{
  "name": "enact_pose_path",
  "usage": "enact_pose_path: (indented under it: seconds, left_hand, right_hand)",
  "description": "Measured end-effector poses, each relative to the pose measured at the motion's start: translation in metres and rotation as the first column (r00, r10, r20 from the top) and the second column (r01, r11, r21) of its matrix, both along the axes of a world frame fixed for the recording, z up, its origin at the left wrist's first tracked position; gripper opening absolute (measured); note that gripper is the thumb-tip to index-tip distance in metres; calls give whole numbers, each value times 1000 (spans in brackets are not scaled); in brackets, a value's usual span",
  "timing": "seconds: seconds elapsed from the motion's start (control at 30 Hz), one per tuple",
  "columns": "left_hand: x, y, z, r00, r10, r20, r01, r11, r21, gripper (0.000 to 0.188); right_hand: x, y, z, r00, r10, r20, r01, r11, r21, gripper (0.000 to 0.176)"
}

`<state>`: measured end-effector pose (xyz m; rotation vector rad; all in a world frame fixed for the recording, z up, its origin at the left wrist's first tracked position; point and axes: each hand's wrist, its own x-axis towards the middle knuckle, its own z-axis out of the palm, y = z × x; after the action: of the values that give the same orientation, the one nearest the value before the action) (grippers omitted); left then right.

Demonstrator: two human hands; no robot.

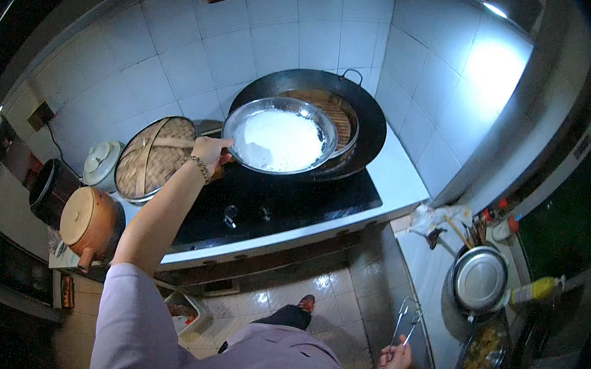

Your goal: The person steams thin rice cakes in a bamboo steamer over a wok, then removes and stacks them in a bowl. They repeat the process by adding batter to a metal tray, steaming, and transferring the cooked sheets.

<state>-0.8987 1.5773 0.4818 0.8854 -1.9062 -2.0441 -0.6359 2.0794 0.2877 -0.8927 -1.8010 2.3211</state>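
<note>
My left hand grips the rim of a shallow round metal pan with a smooth white layer in it. This pan is held over the front left of a black wok. Inside the wok sits a round steamer with a slatted rack, partly hidden by the pan. Down at the right, my right hand holds a pair of metal wire tongs, tips pointing up, beside the counter edge. Nothing shows between their tips.
A woven bamboo lid leans left of the black glass hob, by a white lidded pot and a clay pot. On the right counter stand a lidded metal pot, a yellow bottle and a dish of food.
</note>
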Motion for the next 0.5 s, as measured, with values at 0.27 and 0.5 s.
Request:
enact_pose_path:
  seconds: [0.27,0.5]
  left_hand:
    - [-100,13,-16,968,145,206,-82,954,-289,16]
    - [-146,42,-24,932,218,288,-98,920,-379,16]
  right_hand:
    - [-50,-11,0,997,-41,69,40,999,15,29]
    - [-89,18,15,999,15,48,-15,1000,12,30]
